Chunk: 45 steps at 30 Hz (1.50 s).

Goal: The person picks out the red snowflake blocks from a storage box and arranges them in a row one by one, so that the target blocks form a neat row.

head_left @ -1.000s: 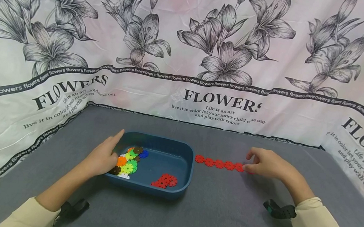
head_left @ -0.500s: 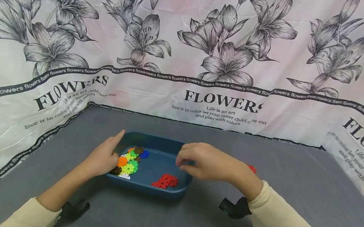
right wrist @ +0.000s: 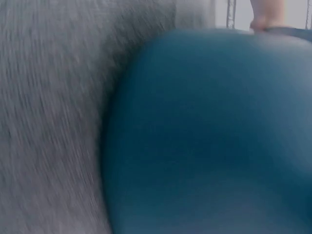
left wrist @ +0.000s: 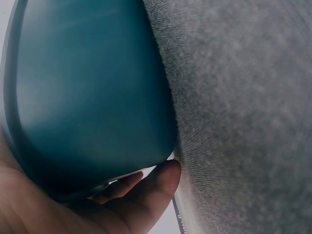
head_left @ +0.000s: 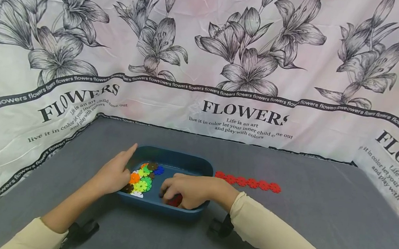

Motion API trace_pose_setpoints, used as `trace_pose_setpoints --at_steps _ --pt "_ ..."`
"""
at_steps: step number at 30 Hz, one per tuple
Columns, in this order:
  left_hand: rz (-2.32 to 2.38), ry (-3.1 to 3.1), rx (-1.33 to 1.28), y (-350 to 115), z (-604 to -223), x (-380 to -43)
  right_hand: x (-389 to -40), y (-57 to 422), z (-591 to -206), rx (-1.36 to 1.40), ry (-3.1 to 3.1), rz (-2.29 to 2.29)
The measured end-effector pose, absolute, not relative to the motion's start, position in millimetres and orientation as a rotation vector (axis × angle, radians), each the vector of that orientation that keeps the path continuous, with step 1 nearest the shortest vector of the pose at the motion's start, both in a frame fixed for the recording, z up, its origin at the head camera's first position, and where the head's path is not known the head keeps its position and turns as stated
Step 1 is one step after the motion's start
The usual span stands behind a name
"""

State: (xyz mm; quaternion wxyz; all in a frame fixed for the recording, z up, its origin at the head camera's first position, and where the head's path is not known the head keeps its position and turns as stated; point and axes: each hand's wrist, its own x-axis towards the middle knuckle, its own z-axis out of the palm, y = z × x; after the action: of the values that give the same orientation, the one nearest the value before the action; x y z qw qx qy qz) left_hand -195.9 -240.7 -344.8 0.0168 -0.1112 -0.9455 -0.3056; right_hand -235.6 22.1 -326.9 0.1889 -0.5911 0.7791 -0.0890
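Observation:
A dark blue plastic tub (head_left: 165,206) sits on the grey cloth. My left hand (head_left: 113,172) grips its left end, thumb over the rim and forefinger stretched along the edge; in the left wrist view its fingers (left wrist: 161,183) wrap the tub's outside. My right hand (head_left: 189,190) is down inside the tub at the right, over red snowflake discs (head_left: 175,200). Its fingers are bent among them and partly hide them; whether they pinch one cannot be seen. Right of the tub lies a straight chain of red snowflake discs (head_left: 252,183), its near end partly behind my right wrist.
Mixed orange, green, yellow, brown, white and blue snowflake discs (head_left: 141,183) are heaped at the tub's left end. Grey cloth (head_left: 304,226) covers the table. A flower-printed curtain (head_left: 172,110) closes off the back and sides.
My right hand has moved left from the chain's far end, over the tub's right rim and down into the red discs. The chain shows one disc end uncovered now. My left hand stays put.

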Motion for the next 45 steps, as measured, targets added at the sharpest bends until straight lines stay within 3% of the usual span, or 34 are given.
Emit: trace_pose_setpoints --at_steps 4,12,23,45 --pt "-0.961 -2.938 -0.343 -240 -345 -195 -232 21 -325 -1.688 2.173 -0.241" --pt "-0.958 -2.939 -0.337 -241 -343 -195 -230 29 -316 -1.473 2.349 -0.029" --pt "-0.964 -2.944 -0.349 -240 -344 -194 -236 33 -326 -1.381 2.523 -0.218" --pt "-0.961 -2.941 -0.339 -242 -345 -196 -232 38 -334 -1.445 2.605 -0.539"
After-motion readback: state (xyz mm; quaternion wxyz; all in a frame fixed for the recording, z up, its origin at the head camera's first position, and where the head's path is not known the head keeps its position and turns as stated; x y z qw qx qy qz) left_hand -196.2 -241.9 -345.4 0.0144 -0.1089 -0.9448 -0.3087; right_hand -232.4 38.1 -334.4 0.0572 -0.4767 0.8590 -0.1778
